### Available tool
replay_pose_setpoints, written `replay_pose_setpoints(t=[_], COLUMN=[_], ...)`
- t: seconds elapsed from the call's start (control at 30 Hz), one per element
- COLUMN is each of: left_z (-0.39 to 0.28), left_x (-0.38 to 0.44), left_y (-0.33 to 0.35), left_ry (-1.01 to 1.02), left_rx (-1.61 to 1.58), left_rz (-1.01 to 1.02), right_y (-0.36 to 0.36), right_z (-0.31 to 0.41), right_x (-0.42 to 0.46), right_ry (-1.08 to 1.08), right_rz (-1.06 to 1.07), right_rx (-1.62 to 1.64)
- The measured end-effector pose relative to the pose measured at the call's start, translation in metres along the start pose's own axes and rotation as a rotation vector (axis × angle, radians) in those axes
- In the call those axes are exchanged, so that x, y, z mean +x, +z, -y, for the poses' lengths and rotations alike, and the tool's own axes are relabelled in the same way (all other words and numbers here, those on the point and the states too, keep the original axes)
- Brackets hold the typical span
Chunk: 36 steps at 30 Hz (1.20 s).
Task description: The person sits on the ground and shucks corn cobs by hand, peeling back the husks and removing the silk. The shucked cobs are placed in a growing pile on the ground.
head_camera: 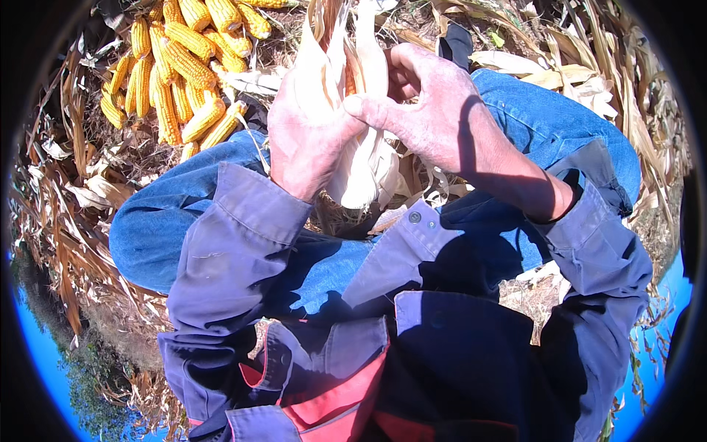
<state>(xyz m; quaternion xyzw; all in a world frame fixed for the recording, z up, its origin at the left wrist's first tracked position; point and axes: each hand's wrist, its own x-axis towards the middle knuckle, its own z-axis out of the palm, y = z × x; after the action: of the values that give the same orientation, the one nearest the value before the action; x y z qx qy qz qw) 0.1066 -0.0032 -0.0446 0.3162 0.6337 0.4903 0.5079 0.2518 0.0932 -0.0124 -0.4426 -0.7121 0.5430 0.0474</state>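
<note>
Both my hands meet at an ear of corn in pale husk, held upper centre, in front of my crossed legs. My left hand wraps around the husk from the left. From the right, my right hand has its thumb against the husk and its fingers curled at the husk's edge. A strip of orange kernels shows between the parted husk leaves. Peeled husk leaves hang below my hands. The lower part of the ear is hidden by husk and fingers.
A pile of husked yellow corn ears lies on the ground at the upper left. Dry corn stalks and leaves cover the ground on the right, with more dry leaves on the left. My knees in blue jeans frame the space below my hands.
</note>
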Motion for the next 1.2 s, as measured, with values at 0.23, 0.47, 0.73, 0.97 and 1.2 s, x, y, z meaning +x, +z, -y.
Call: replay_pose_setpoints(t=[0.23, 0.47, 0.73, 0.97, 1.2], left_z=[-0.002, -0.009, -0.012, -0.014, -0.011], left_x=[-0.001, -0.005, -0.004, 0.001, 0.022], left_y=[0.007, 0.006, 0.005, -0.008, -0.024], left_ry=[-0.047, -0.140, -0.094, -0.182, -0.110], left_rx=[0.003, -0.054, 0.184, -0.312, -0.503], left_rz=[-0.015, 0.038, -0.017, -0.140, -0.190], right_y=[-0.001, -0.006, -0.011, -0.011, -0.015], right_z=[-0.010, -0.006, -0.006, -0.026, -0.014], right_x=[0.002, 0.001, -0.001, 0.004, -0.006], right_ry=[0.047, 0.084, 0.053, -0.104, -0.485], right_rz=[-0.022, -0.034, -0.019, -0.013, -0.140], right_rx=[0.088, 0.040, 0.019, -0.069, 0.046])
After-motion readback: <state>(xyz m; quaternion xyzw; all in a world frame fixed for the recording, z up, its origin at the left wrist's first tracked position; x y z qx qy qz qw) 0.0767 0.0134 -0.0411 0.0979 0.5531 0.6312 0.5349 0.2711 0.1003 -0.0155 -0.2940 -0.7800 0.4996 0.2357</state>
